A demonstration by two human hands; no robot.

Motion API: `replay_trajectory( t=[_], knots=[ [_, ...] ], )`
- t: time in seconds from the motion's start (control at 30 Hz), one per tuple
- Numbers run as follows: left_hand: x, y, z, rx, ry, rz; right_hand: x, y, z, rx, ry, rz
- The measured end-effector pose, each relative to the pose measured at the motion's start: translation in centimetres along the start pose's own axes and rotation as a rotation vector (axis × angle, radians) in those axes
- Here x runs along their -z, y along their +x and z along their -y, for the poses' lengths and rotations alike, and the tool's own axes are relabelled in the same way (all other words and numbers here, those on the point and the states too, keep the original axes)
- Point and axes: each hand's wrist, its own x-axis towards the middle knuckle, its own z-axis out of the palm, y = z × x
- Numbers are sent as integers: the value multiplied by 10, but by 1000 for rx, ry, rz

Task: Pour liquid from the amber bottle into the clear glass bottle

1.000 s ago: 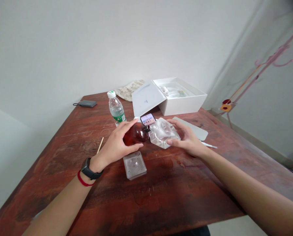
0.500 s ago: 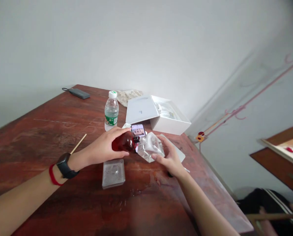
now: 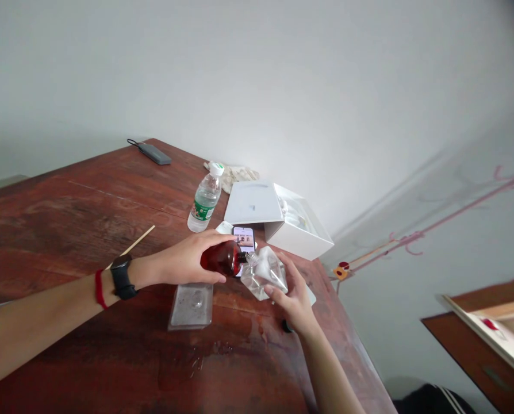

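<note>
Now little has shifted: at frame centre, the left hand (image 3: 188,261) still curls its fingers around a glossy amber bottle (image 3: 222,258), whose dark neck seems to meet a clear crumpled plastic pouch (image 3: 263,273), gripped by the right hand (image 3: 294,305).

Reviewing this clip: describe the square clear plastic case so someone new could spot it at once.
On the wooden table, find the left hand, the one with the black watch. Just below it lies the clear plastic case. Unlike the clear pouch, it is flat, square and held by no hand.
</note>
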Motion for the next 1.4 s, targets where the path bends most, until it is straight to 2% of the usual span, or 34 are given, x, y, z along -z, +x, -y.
replay_trajectory(
  t=[0.53,1.0,1.4],
  knots=[
    [-4,-2,6,-3,-41,4,3,1,5,34,-47,17],
    [-7,-2,11,11,-48,39,1,1,8,-12,-6,18],
    [-7,-3,10,66,-47,97,1,3,4,72,-17,-2]
  ],
)
